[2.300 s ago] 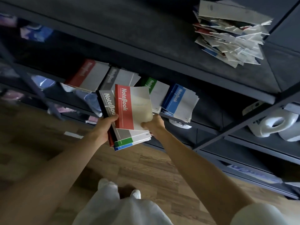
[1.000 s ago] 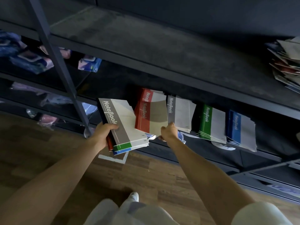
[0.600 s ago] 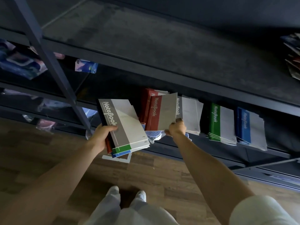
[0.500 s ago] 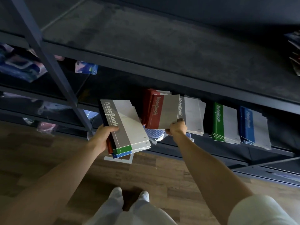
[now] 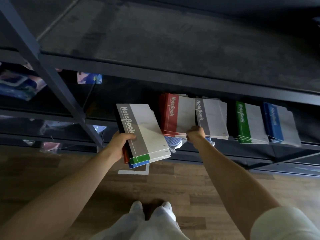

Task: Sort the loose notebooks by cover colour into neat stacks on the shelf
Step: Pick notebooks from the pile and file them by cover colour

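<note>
My left hand (image 5: 119, 144) grips a bundle of notebooks (image 5: 147, 135) in the air before the shelf; a grey-spined one is on top, with green, blue and red edges showing below. My right hand (image 5: 195, 135) pinches the near corner of a red notebook (image 5: 176, 115) that lies on the red stack on the dark shelf (image 5: 173, 78). To the right along that shelf lie a grey stack (image 5: 211, 116), a green stack (image 5: 249, 123) and a blue stack (image 5: 280, 123).
A slanted metal upright (image 5: 52, 75) crosses the left side beside my left hand. Wrapped packets (image 5: 19, 84) fill the left bay. The broad upper shelf board (image 5: 173, 35) overhangs the stacks. Wooden floor (image 5: 190, 187) and my feet lie below.
My right hand carried the red notebook from the held bundle to the red stack and laid it flat there. The left hand kept the bundle steady. The view shifted left.
</note>
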`<move>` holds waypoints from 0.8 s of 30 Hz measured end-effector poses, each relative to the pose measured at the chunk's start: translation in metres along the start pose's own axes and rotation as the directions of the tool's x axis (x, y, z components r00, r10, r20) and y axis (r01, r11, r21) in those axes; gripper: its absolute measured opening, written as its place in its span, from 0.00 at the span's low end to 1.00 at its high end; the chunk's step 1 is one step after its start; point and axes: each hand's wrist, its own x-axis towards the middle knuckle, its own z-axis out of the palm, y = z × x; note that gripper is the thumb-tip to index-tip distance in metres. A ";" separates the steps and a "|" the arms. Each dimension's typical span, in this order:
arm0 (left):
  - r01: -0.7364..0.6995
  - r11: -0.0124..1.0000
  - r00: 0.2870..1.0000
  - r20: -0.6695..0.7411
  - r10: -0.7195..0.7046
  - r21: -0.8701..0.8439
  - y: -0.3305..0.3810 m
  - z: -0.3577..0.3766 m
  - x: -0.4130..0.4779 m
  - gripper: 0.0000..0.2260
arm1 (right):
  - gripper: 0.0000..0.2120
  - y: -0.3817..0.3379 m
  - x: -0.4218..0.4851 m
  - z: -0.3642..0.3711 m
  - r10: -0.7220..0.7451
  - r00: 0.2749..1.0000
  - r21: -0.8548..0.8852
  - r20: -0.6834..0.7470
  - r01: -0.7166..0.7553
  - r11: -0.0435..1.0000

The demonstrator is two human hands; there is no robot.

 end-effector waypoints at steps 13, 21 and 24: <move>-0.030 0.999 0.986 0.168 0.024 0.033 0.007 0.071 0.013 0.17 | 0.10 -0.015 -0.065 -0.029 -0.144 0.961 -0.203 0.235 0.193 0.960; 0.023 1.000 0.983 0.181 -0.021 -0.010 -0.008 0.123 0.008 0.17 | 0.09 0.024 -0.044 -0.072 -0.161 0.985 -0.134 -0.064 0.151 0.979; 0.035 0.999 0.989 0.145 -0.031 -0.022 -0.012 0.143 0.009 0.17 | 0.13 0.035 -0.025 -0.091 -0.105 0.992 -0.083 -0.069 0.099 0.992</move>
